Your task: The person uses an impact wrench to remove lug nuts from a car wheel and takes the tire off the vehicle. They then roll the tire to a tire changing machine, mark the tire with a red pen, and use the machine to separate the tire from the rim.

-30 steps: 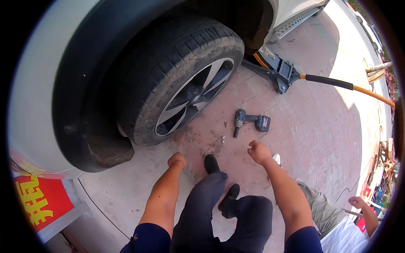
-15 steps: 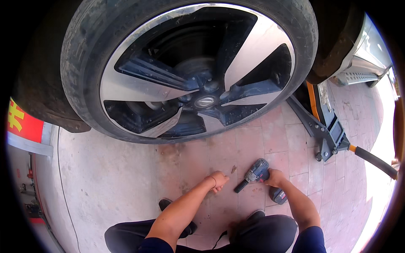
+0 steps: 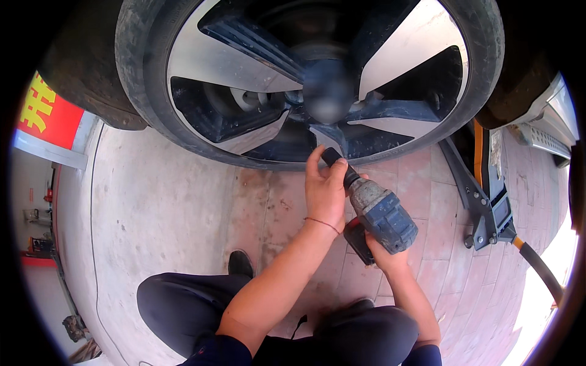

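Observation:
A cordless impact wrench [image 3: 389, 221], grey and blue with a black battery, is held up off the ground just below the wheel. My right hand [image 3: 386, 255] is closed around its grip, partly hidden by the tool's body. At the front, my left hand [image 3: 325, 194] has thumb and fingers on the long black socket [image 3: 332, 157]. The socket's end points toward the car wheel [image 3: 238, 66], which has silver and dark spokes. In this view the socket overlaps the wheel's lower edge; I cannot tell whether they touch. The wheel's hub is blurred.
On the right, a floor jack [image 3: 490, 210] with a long padded handle [image 3: 540, 268] stands by the car. A perforated side step [image 3: 545, 141] sticks out above it. At the left are a red sign [image 3: 52, 119] with yellow characters and a thin dark cable [image 3: 93, 226] along the ground.
The impact wrench has come up off the ground in my right hand, its socket turned toward the wheel. My left hand has moved from beside it onto the socket. The view has shifted.

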`<state>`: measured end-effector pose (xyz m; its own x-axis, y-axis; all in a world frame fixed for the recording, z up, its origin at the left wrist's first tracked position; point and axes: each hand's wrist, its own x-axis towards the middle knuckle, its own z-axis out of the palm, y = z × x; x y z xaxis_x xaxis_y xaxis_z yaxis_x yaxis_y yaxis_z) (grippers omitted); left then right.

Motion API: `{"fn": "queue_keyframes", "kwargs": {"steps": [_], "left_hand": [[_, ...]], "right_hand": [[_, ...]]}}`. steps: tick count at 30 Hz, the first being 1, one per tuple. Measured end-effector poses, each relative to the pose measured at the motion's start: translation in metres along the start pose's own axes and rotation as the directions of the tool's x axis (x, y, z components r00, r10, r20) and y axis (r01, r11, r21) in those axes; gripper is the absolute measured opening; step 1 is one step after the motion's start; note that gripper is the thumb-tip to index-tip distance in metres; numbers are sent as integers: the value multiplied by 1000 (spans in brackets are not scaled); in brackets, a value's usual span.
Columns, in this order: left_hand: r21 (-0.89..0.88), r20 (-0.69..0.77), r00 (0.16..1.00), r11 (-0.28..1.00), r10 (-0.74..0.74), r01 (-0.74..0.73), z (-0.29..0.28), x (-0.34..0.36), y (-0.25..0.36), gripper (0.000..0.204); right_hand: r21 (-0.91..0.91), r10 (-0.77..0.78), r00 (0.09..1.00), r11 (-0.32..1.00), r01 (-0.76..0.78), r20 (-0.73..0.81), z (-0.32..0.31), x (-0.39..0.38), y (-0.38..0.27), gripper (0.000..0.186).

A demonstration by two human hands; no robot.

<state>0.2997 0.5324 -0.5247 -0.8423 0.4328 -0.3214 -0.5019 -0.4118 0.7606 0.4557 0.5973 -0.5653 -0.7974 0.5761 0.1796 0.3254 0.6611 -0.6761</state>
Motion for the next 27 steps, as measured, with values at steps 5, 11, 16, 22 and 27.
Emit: {"fn": "queue_keyframes", "kwargs": {"steps": [5,11,16,22,27], "left_hand": [[1,157,982,995,-101,102,-30,16,67,31],[288,187,957,944,-223,164,-40,72,95,40],[430,168,977,902,-131,47,-49,75,93,39],[-4,317,891,939,-326,345,-57,73,75,43],[-12,329,912,964,-246,265,-54,81,74,41]], "right_hand": [[248,-363,925,891,380,-114,37,43,-28,77],[-8,-478,843,871,491,-246,80,83,-42,77],[155,-303,905,920,359,-300,110,76,-64,87],[172,-306,895,911,374,-323,108,82,-58,93],[167,-340,895,903,397,-289,103,84,-52,94]]}}
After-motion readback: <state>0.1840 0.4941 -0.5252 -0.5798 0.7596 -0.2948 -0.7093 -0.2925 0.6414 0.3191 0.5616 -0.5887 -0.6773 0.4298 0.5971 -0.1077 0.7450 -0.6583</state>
